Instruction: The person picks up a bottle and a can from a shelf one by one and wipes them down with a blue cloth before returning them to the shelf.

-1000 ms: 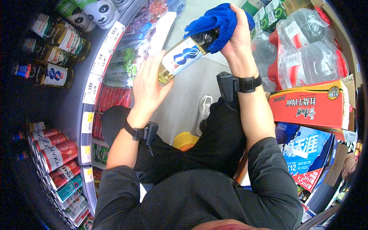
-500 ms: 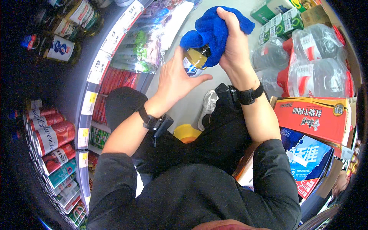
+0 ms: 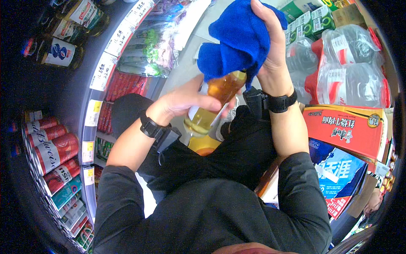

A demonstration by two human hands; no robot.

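A clear glass bottle [image 3: 202,121] of golden liquid is tilted in front of me, its base down toward my lap. My left hand [image 3: 186,96] is wrapped around its body, the fingers mostly behind the glass. A bright blue cloth [image 3: 239,40] covers the upper end of the bottle, so its neck and cap are hidden. My right hand [image 3: 272,44] grips this cloth from the right side, thumb on top.
At the left, shelves hold dark bottles [image 3: 60,51] and red cans [image 3: 55,152]. Bagged goods [image 3: 148,51] lie beyond the price rail. Wrapped clear bottles [image 3: 351,82], a red carton [image 3: 344,129] and a blue carton [image 3: 334,169] stand right. A yellow round object [image 3: 203,144] is between my legs.
The bottle has come down and turned, so its body now shows below the cloth. My left hand has closed around it. My right hand and the cloth have shifted slightly up.
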